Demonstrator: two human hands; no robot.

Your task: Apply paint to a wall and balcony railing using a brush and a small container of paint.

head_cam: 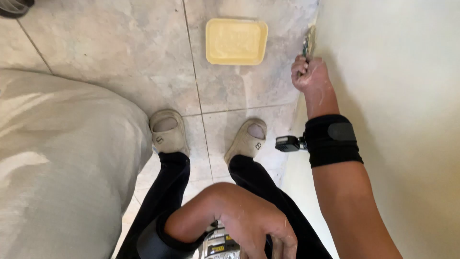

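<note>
Landmark: yellow tray [236,41], shallow, rectangular w/ rounded corners, lying flat on grey tiled floor [120,52].
R hand [309,74]: just right of tray & a bit nearer the person, up against cream wall [397,96]. Closed in a fist, fingers curled tight round a handle; knuckles smeared w/ pale dust.
Tool [309,44]: thin flat-bladed thing in R fist, sticking up out of it, level w/ tray's right edge, blade lying along the wall where wall meets floor. Blade looks greenish & dirty; exact kind too small to tell.
R forearm: runs from fist back toward camera along the wall; black wrist strap [333,140] round it w/ small black device [288,143] clipped on the tray-facing side.
L hand [249,218]: well apart from tray, bottom of view, draped over person's knee. Fingers bent loosely, hanging down; tips drop out of view at bottom edge, so can't tell if they hold anything. Black strap round that wrist too.
Shoes: two beige slip-ons [168,130] [247,139] on the floor, between tray & L hand, toes toward tray.
Legs: black trousers [165,192].
Sheet: big grey-beige cloth [62,163], far left of tray, fills left side of view.
</note>
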